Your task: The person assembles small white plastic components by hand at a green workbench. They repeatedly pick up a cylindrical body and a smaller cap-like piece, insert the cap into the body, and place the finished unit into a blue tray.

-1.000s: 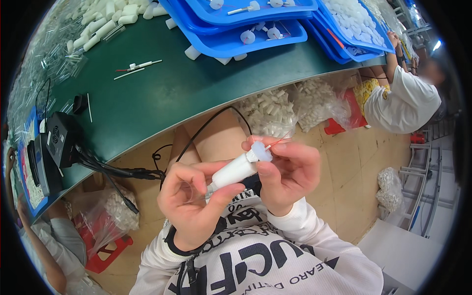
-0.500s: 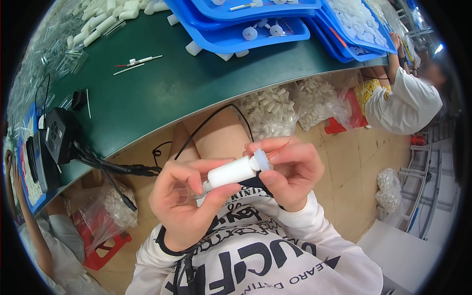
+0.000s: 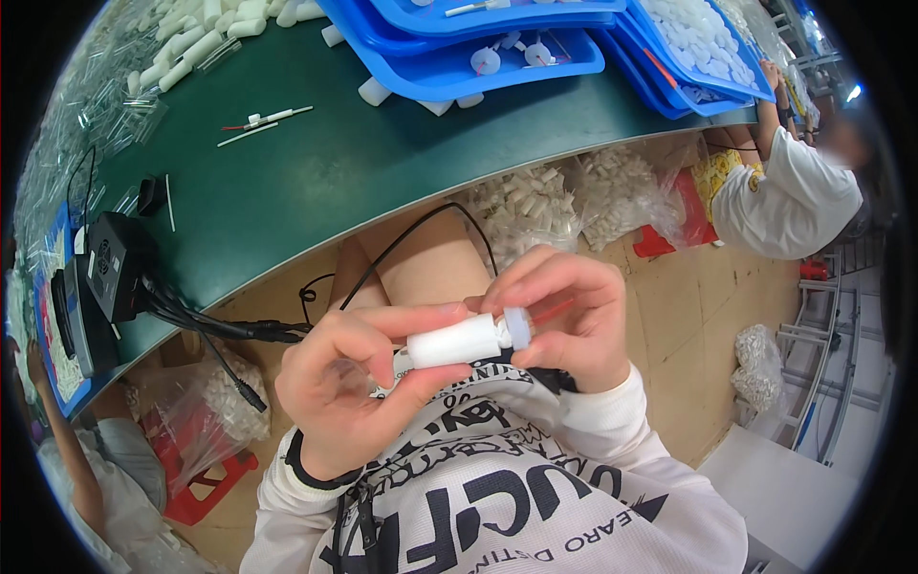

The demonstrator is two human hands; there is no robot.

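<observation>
Above my lap, both hands hold a white cylinder [image 3: 446, 344] that looks like foam, lying nearly level. My left hand [image 3: 349, 387] is closed round its left end, thumb below and fingers above. Something clear and rounded, perhaps a tube or cup [image 3: 352, 375], shows inside that hand. At the cylinder's right end is a translucent, bluish-white cap [image 3: 517, 328], with a small white piece between the two. My right hand [image 3: 579, 311] has the cap between thumb and fingers. A thin red strip [image 3: 553, 311] sticks out past the cap, among the right fingers.
The green table [image 3: 287, 191] bears stacked blue trays [image 3: 478, 86], white cylinders [image 3: 191, 57], clear tubes [image 3: 100, 120] and a thin rod with a red end [image 3: 268, 119]. A black device [image 3: 120, 266] with cables [image 3: 229, 330] sits left. Bags [image 3: 531, 215] lie below. Co-workers sit on both sides.
The cylinder has turned closer to level, and its cap has shifted slightly right and down. My right fingers have changed their hold round the cap. My left hand has moved slightly left.
</observation>
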